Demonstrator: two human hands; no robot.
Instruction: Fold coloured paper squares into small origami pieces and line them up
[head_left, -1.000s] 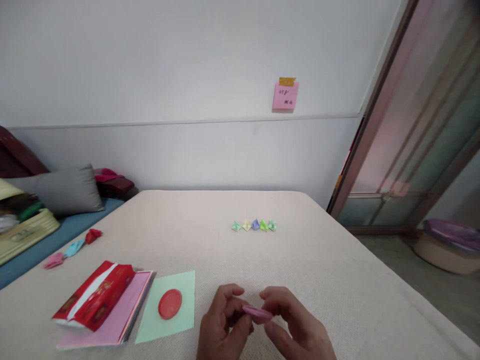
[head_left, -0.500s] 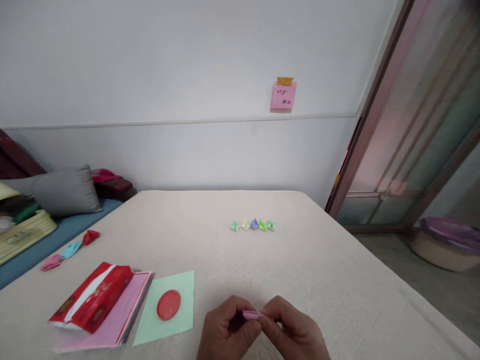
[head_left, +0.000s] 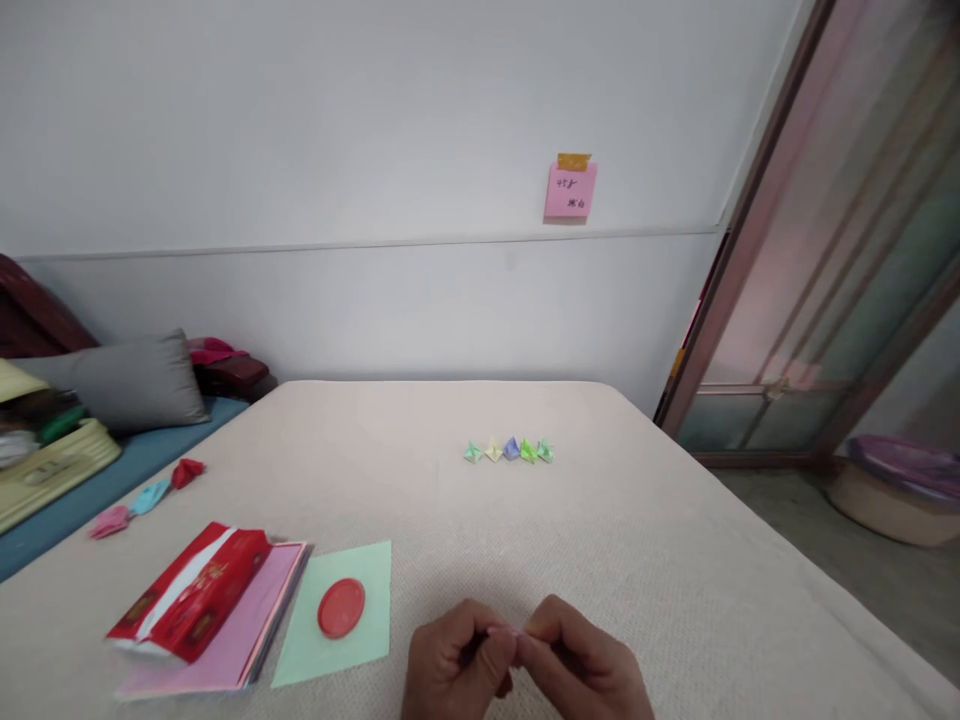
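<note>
My left hand (head_left: 456,660) and my right hand (head_left: 581,660) meet at the near edge of the view, fingertips touching. Between them they pinch a small folded piece of pink paper (head_left: 501,631), mostly hidden behind my thumbs and fingers. To the left of my hands a light green paper sheet (head_left: 375,620) lies flat, with a round red lid or dish (head_left: 342,608) on it. Farther off, a row of several small folded paper shapes (head_left: 511,449) in green, yellow and blue stands on the covered table (head_left: 645,560).
At the left, a red tissue pack (head_left: 199,590) rests on a stack of coloured paper (head_left: 262,620). Three crumpled pieces, pink (head_left: 110,521), light blue (head_left: 150,497) and red (head_left: 187,473), lie by the left edge. A pink note (head_left: 570,190) is taped to the wall.
The pink paper has sunk lower between my fingertips and less of it shows. My hands stay pressed together in nearly the same place. The whole view has shifted slightly.
</note>
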